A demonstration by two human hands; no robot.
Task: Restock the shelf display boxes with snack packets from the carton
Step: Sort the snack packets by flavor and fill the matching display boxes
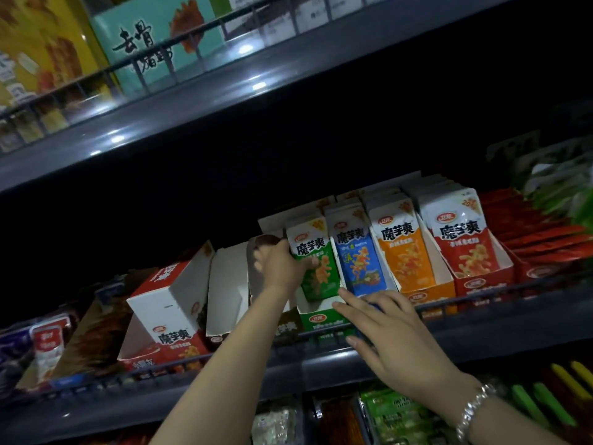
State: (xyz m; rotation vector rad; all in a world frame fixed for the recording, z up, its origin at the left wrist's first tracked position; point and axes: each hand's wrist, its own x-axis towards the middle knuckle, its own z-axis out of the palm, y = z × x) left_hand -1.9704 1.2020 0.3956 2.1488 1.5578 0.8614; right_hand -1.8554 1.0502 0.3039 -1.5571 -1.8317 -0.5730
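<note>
Left hand (282, 264) grips the green snack packets (316, 261) standing in the green display box (321, 311). Right hand (394, 335), fingers extended, presses the box's front. Tilted empty white carton (179, 300) leans alongside.

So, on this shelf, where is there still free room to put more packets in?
Free room: the white box left of the left hand shows no packets, and the front of the green box, before the green packets that hand grips. Crowded: the blue, orange and red packets look packed. The right hand rests at the rail.
</note>
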